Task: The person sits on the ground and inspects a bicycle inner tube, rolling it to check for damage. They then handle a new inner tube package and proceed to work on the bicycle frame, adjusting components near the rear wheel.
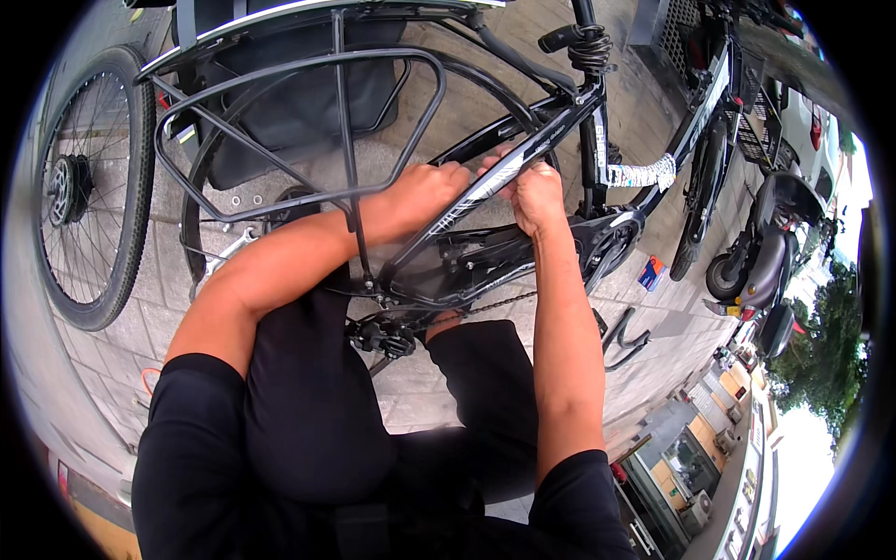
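In front of me stands a black bicycle with white markings, its frame tube (pixel 504 173) slanting between my two hands. My left hand (pixel 431 194) reaches past the black rear rack (pixel 347 121) to the near-left side of this tube. Its fingers are curled, and their tips are partly hidden. Just right of the tube, my right hand (pixel 537 194) is closed, its fingers bent in toward the tube. Whatever lies between the fingers of either hand is hidden. Below them are the chain (pixel 504 301) and the rear derailleur (pixel 385 338), with no wheel between the stays there.
A loose wheel (pixel 98 187) stands at the left. Two small rings (pixel 246 201) and a metal tool (pixel 233 250) lie on the paving. To the right are a small blue-and-orange box (pixel 651 273), dark curved pieces (pixel 627 338), another bicycle (pixel 705 177) and a parked scooter (pixel 770 243).
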Action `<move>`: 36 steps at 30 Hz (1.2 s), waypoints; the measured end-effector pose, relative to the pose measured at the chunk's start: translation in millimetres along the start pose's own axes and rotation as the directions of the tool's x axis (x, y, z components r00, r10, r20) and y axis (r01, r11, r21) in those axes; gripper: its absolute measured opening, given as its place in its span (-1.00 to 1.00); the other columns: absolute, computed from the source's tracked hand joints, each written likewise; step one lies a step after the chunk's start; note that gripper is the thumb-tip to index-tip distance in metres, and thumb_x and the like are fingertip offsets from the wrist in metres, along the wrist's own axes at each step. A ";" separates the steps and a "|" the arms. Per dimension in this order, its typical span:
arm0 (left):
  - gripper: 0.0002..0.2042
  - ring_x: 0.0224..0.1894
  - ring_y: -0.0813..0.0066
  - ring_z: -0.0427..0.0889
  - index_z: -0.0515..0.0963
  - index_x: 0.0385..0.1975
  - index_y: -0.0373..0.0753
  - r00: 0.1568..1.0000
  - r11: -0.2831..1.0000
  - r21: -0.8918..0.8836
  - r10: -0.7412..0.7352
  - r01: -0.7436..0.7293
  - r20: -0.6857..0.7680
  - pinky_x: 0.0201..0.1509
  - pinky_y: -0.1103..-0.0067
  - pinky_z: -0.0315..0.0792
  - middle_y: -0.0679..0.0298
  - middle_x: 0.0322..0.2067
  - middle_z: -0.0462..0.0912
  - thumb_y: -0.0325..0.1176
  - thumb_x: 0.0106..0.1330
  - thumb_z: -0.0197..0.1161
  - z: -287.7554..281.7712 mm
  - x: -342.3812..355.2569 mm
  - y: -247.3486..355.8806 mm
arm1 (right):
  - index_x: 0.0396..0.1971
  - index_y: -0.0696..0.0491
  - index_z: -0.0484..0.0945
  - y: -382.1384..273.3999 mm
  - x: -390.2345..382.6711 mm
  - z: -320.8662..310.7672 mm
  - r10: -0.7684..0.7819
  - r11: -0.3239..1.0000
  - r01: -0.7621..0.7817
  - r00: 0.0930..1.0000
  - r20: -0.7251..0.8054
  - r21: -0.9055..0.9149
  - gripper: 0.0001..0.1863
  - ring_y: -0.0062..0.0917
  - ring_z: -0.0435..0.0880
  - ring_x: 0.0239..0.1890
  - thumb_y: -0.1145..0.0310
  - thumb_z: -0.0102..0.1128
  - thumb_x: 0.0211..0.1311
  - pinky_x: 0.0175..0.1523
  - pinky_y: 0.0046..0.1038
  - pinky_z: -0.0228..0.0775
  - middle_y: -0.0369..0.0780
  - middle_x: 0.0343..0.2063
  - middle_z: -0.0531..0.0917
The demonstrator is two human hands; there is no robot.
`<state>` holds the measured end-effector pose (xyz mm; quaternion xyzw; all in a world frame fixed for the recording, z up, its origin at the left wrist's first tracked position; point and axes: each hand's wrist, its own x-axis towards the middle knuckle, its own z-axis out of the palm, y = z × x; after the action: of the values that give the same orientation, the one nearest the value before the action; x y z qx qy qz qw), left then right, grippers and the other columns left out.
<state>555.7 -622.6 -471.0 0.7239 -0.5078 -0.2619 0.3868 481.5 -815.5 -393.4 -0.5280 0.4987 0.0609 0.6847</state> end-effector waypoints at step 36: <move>-0.74 -0.36 -0.05 0.75 0.51 -0.18 -0.28 0.962 0.936 -0.323 0.052 -0.141 -0.269 -0.37 0.25 0.63 0.04 -0.36 0.67 -0.23 0.34 0.33 12.4 -11.5 2.8 | 0.06 0.25 0.52 5.4 11.2 -15.3 0.020 1.000 -0.021 0.996 0.087 0.008 -0.75 -0.12 0.79 -0.03 0.53 -0.09 0.54 0.03 -0.27 0.74 0.04 -0.08 0.73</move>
<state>540.6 -615.9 -475.8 0.6482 -0.4360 -0.2300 0.5804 474.3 -830.1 -404.4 -0.5165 0.4741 0.0887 0.7075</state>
